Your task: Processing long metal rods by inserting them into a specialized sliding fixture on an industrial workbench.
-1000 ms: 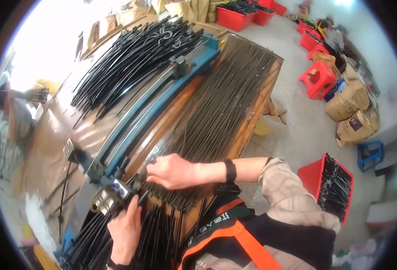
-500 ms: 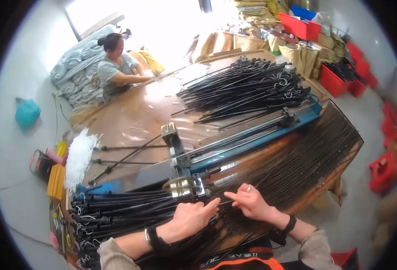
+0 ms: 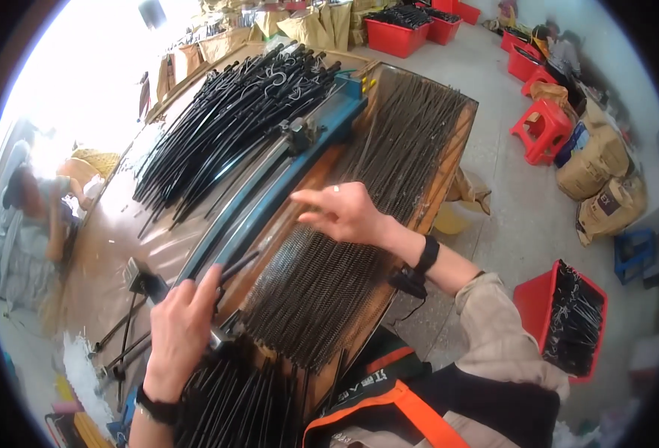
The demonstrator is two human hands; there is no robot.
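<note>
My left hand (image 3: 180, 328) is over the clamp end of a long blue metal fixture (image 3: 251, 220), its fingers curled and partly hidden. Just past its fingertips juts a short black grip (image 3: 240, 266). My right hand (image 3: 343, 214) is raised above a bed of dark, thin ridged rods (image 3: 311, 280), its index finger stretched toward the fixture and the other fingers bent in. Whatever lies between those fingers is too small to make out. Finished-looking black rods with sleeves (image 3: 243, 403) lie in a bunch below my left hand.
Beyond the fixture lies a big pile of black rods with white cords (image 3: 240, 119). White thin pieces (image 3: 86, 377) are heaped at the left. A co-worker (image 3: 38, 209) sits across the table. On the right stand a red bin of rods (image 3: 561, 321), a red stool (image 3: 542, 127) and sacks (image 3: 594, 160).
The view has swung to the right. My hands, close together at the clamp before, are now apart: the right has moved out over the ridged rods, the left stays by the clamp.
</note>
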